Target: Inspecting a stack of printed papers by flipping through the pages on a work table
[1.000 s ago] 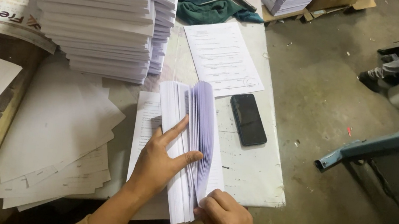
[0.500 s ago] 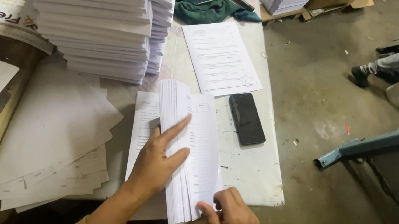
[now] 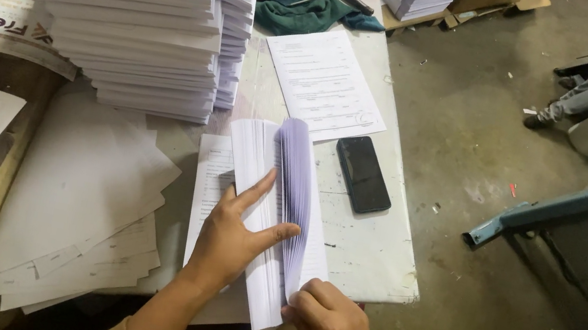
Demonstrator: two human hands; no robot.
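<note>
A thick stack of white paper sheets [image 3: 263, 159] lies on the white table [image 3: 366, 258] in front of me. My left hand [image 3: 237, 236] presses flat on the left part of the stack, thumb hooked into the pages. My right hand [image 3: 326, 328] grips the stack's near right corner and fans the sheets, which arch up in a curl [image 3: 297, 170]. Under the stack lies a printed sheet [image 3: 210, 174].
A black phone [image 3: 363, 174] lies just right of the stack, beyond it a printed form [image 3: 325, 82] and a green cloth [image 3: 305, 12]. Tall piles of paper [image 3: 128, 7] stand at the back left, loose sheets [image 3: 81, 208] at the left. A blue metal frame [image 3: 578, 199] stands on the floor at right.
The fanned pages fell flat half a second ago and now arch up again under my right hand. My left hand has stayed on the stack.
</note>
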